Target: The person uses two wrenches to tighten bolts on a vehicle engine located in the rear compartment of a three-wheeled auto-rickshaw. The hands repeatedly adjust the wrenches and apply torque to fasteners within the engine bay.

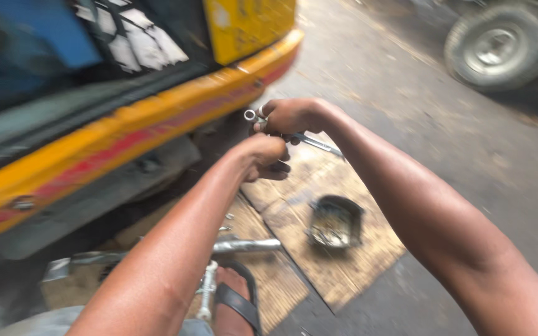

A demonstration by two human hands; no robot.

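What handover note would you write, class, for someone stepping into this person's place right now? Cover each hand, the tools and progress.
Right hand: closed grip on a metal wrench, small socket-like end showing.
Left hand: closed just below it; contents hidden.
Nearby: dark tray of small parts on the wooden board, metal rod beside the sandalled foot, yellow vehicle ahead.
Done and left: blur prevents judging.

Head-worn view, downward, close over ground (468,162)
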